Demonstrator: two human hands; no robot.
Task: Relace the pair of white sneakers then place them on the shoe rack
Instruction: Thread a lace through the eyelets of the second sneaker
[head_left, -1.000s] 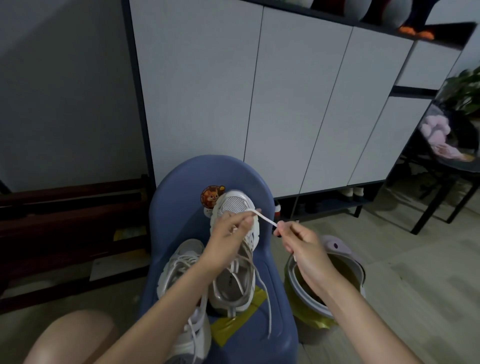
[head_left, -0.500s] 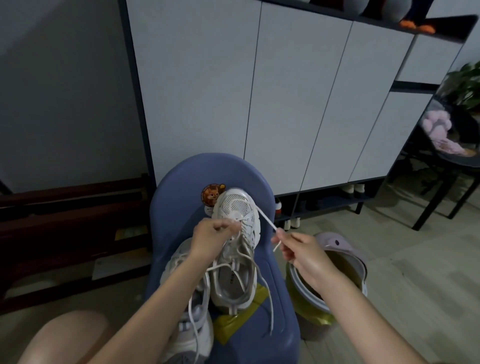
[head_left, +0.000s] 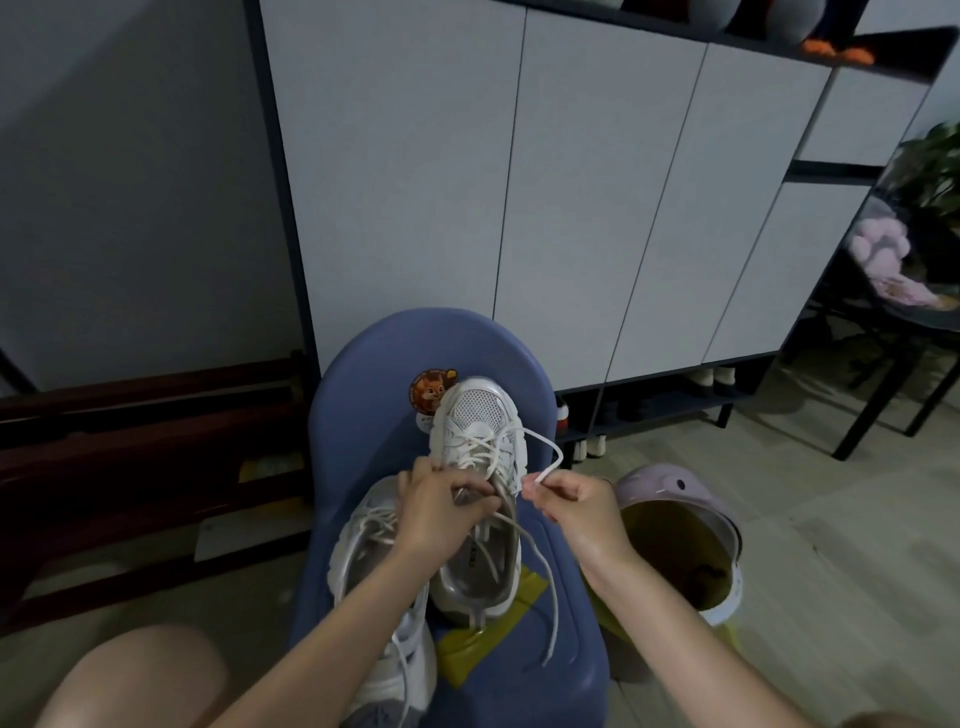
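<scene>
Sitting upright on the blue chair (head_left: 363, 395), toe pointing away toward the cabinet (head_left: 519, 182): the right-hand white sneaker (head_left: 480, 431), partly laced, criss-crossed lace showing over its mesh toe. Lying beside it on the left, nearer the camera and partly hidden under the left forearm: the second white sneaker (head_left: 363, 540), loose laces trailing over its opening. Gripping the upright sneaker at its left side near the tongue: the left hand (head_left: 441, 506), fingers curling in around the eyelet edge and a strand of lace (head_left: 545, 444). Pinching the lace end between thumb and forefinger, just right of the shoe: the right hand (head_left: 576, 501), remaining fingers folding loosely into the palm. Arcing up from that pinch, looping out to the right and running back into the upper eyelets: the free stretch of lace, slack rather than taut. Dangling down across the seat toward the front edge: the other lace end. Peeking out under the upright sneaker's heel: a yellow-green piece of tape or paper (head_left: 488, 634) on the seat. Showing on the chair back just left of the toe: a round cartoon sticker (head_left: 428, 389). Standing on the floor just right of the chair: a pale lilac bin (head_left: 670, 483), lined in olive. Resting on the low open shelf (head_left: 665, 405) beneath the cabinet: several pairs of shoes. Intruding at the lower left: a bare knee (head_left: 135, 675).
</scene>
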